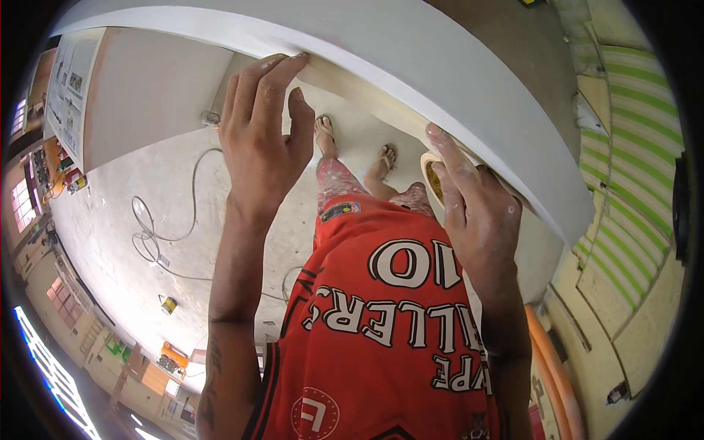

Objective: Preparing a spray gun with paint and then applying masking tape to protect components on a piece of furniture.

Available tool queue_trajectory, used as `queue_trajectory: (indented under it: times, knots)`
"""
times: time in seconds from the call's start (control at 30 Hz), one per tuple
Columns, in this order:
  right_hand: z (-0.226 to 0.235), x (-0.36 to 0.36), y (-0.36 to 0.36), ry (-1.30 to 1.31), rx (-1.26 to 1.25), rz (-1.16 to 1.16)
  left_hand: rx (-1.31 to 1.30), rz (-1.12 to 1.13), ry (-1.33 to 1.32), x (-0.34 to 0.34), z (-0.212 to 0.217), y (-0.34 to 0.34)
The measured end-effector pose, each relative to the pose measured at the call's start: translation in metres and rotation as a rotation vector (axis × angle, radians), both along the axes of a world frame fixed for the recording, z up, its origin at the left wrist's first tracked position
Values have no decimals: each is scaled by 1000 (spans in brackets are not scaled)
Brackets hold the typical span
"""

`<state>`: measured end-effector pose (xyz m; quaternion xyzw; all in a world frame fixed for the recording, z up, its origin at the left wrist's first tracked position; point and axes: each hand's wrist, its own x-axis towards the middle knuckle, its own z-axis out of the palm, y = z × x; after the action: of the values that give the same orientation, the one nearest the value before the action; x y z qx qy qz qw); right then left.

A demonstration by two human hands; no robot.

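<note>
Pretty bright daylight shot, soft and even, no harsh shadows on the concrete floor. The windows on the left edge are blown out, and there's a glaring white-blue strip at the lower left. Heavy fisheye: the white board bows into an arc, with black vignette in the corners. Centre's sharp, rim detail gets smeary.

**Surroundings below and beside the work**

Pale concrete floor with a grey cable looping across it. Small yellow can stands on the floor near the cable's end. Orange power tool lies further off, by the wall. Green-and-white striped sheet hangs on the right. Orange pipe curves at lower right. Flip-flops on both feet. Red jersey, white lettering.
</note>
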<state>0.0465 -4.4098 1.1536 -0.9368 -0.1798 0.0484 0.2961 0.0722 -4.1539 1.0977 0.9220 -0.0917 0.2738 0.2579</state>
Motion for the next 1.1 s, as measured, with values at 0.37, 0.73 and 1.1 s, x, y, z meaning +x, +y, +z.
queue_trajectory:
  times: [0.37, 0.73, 1.1]
  knots:
    - [-10, -1, 3, 17, 47, -37, -581, -38, 197, -7, -16, 1]
    - [-14, -2, -2, -74, 30, -6, 102, -206, -32, -22, -13, -28]
    - [-14, -11, -28, -215, 217, 97, 174, -154, -92, -16, -19, -29]
